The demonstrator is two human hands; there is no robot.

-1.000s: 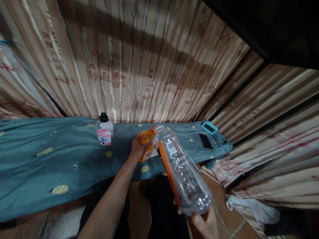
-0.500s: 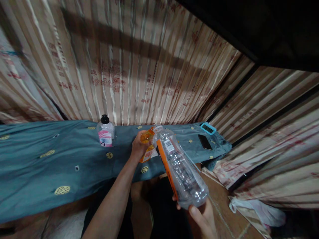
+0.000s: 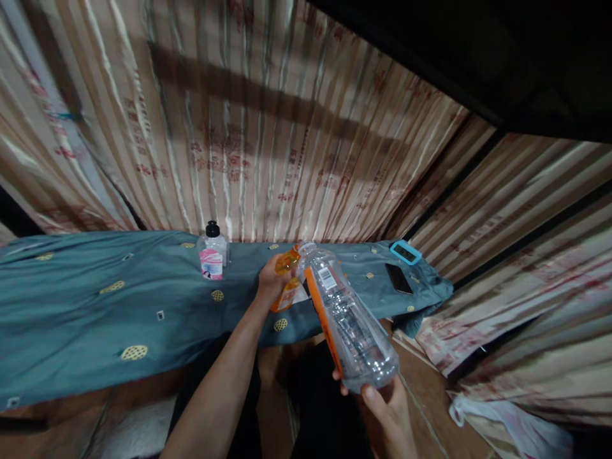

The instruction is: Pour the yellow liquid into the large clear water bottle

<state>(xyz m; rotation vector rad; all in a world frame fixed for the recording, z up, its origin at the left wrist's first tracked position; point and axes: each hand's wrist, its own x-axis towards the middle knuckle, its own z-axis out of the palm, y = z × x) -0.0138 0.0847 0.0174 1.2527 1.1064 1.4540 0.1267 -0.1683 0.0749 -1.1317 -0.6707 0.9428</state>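
My right hand [image 3: 382, 405] grips the base of a large clear plastic bottle [image 3: 354, 325] with an orange label. This bottle is tilted, its mouth up and to the left, close against the neck of an orange bottle [image 3: 285, 296]. Around the upper part of the orange bottle my left hand [image 3: 271, 279] is closed. Whether the two mouths touch I cannot tell. To the left, a clear bottle with a pink label and black cap [image 3: 211, 258] stands upright on the teal cloth [image 3: 182, 331].
On the cloth's right end lie a dark phone [image 3: 398, 278] and a blue-framed digital clock [image 3: 405, 252]. Behind the surface hangs a striped curtain [image 3: 268, 127]. A white plastic bag [image 3: 511, 421] lies on the floor at lower right.
The whole view has shifted slightly, so things appear a little further right. Both hands keep hold of their bottles, with the clear bottle's tilt almost the same.
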